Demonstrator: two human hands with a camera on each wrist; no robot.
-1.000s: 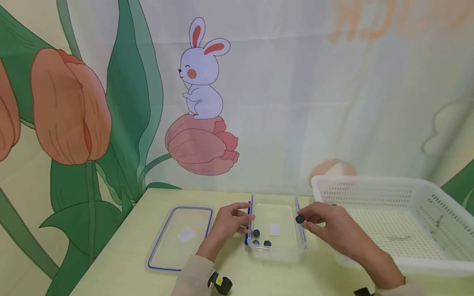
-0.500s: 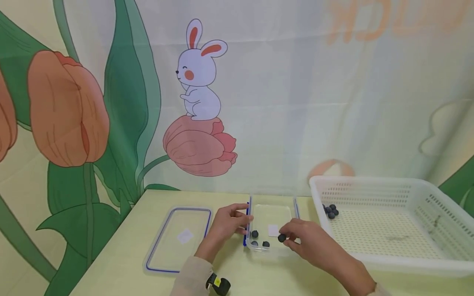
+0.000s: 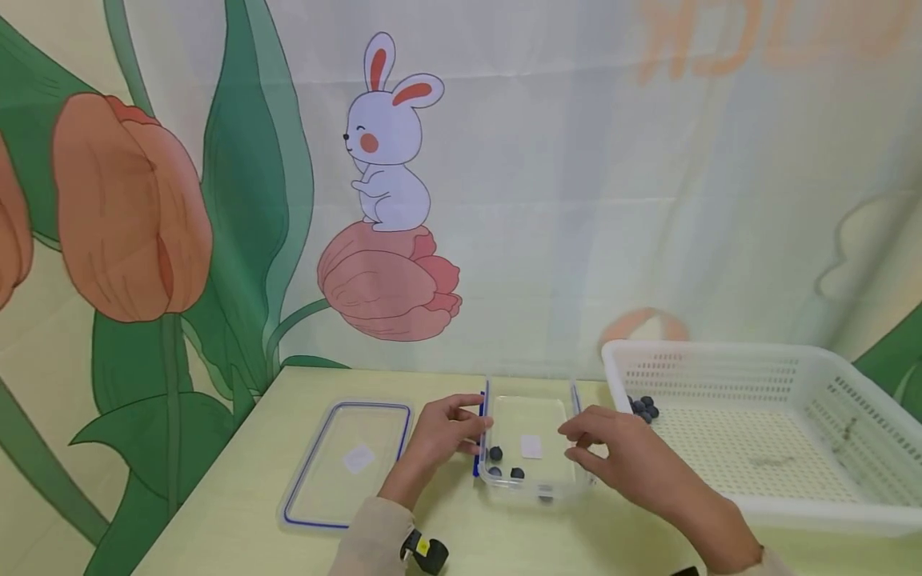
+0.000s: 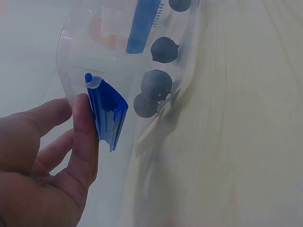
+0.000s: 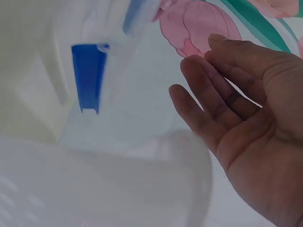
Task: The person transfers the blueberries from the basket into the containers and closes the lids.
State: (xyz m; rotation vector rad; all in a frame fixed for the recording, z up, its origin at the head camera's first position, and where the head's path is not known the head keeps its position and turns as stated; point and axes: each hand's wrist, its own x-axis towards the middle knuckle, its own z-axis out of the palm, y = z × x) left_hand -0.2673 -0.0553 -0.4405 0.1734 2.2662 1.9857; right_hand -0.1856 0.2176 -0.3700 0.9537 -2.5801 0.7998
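Observation:
A clear plastic food container (image 3: 535, 408) with blue side latches stands open on the table, several blueberries (image 3: 517, 474) lying at its near end. My left hand (image 3: 445, 432) pinches its left rim, thumb and fingers on either side of the wall. In the left wrist view those fingers (image 4: 83, 137) are beside the hanging blue latch (image 4: 108, 113), and dark blueberries (image 4: 156, 85) show through the wall. My right hand (image 3: 634, 452) is over the right rim with nothing in it, and the right wrist view shows its fingers (image 5: 199, 113) loosely extended and apart.
A white perforated basket (image 3: 749, 512) stands to the right, with a cluster of blueberries (image 3: 644, 408) in its far left corner. The container's clear lid (image 3: 349, 464), with a blue seal, lies flat on the left. A printed curtain (image 3: 547, 200) hangs behind the table.
My right hand carried a blueberry from the right rim over the container and let it go. It then drew back up and right. My left hand stayed at the rim.

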